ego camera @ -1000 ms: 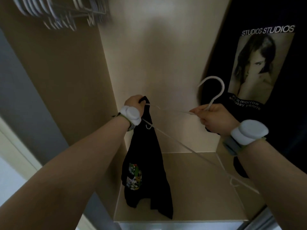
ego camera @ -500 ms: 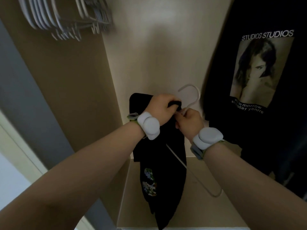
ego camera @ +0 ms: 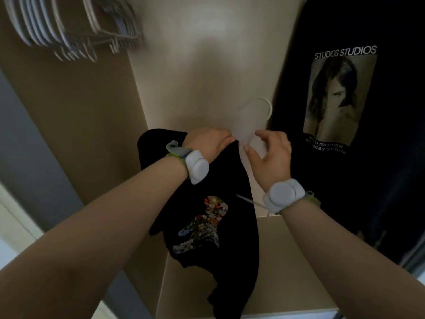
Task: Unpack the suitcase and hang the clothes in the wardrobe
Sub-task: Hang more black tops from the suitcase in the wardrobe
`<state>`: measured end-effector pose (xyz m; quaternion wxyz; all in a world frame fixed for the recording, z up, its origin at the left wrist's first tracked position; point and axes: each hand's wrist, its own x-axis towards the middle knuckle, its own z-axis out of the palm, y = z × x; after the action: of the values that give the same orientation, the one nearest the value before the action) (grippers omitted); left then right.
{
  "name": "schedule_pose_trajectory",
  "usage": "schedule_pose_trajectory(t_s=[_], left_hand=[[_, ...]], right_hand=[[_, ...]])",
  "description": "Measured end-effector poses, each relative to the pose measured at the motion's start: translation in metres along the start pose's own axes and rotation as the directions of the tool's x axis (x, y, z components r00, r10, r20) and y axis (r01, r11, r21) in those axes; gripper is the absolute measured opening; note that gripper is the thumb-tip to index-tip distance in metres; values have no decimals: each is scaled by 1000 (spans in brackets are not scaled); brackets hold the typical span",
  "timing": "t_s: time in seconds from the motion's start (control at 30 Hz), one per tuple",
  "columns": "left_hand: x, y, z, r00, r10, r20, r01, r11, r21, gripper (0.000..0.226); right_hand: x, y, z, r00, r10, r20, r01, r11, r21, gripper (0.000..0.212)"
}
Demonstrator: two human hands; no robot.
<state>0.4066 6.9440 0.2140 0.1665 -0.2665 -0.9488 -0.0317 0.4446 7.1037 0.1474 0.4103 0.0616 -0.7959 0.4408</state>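
Note:
A black T-shirt with a floral print [ego camera: 207, 226] hangs down inside the wardrobe. My left hand [ego camera: 208, 143] grips it at the top, by the collar. A thin white hanger [ego camera: 268, 109] is blurred, its hook sticking up just above and between my hands; one of its arms shows below my right wrist. My right hand [ego camera: 272, 153] is right beside the left, thumb and forefinger half curled and apart around the hanger's neck. Whether they touch it is unclear.
A black T-shirt with a portrait print [ego camera: 333, 180] hangs at the right, close to my right arm. Several bare white hangers [ego camera: 69, 31] hang at the top left. The beige wardrobe side wall [ego camera: 80, 123] is at the left, its floor [ego camera: 287, 261] below.
My right hand brought the hanger left to meet the left hand and has now loosened its fingers. The shirt has spread out wider, and both hands have risen a little.

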Motion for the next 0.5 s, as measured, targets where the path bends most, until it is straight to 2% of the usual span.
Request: schedule_pose_trajectory(t_s=[0.07,0.1,0.17,0.3,0.43,0.5], left_hand=[[3,-1,0,998,-58,-10,58,998,-10,40],[4,0,-1,997,-74,-11,74,997,-16,40],[6,3,-4,996,-83,-42,82,996,-34,40],[6,7,-8,987,-78,-144,65,994,-90,39],[3,-2,-11,978,-91,-189,60,984,-167,39],[-2,-17,-12,964,-117,-238,80,984,-160,39]], right_hand=[[-14,0,-5,997,-54,-59,55,998,17,21],[-24,0,-4,1000,-22,-17,23,999,44,17],[-42,5,2,984,111,140,-110,994,-12,21],[-64,23,14,885,293,362,-254,955,-152,35],[-70,45,15,779,333,532,-265,943,-203,24],[-68,61,4,749,342,567,-190,931,-311,23]])
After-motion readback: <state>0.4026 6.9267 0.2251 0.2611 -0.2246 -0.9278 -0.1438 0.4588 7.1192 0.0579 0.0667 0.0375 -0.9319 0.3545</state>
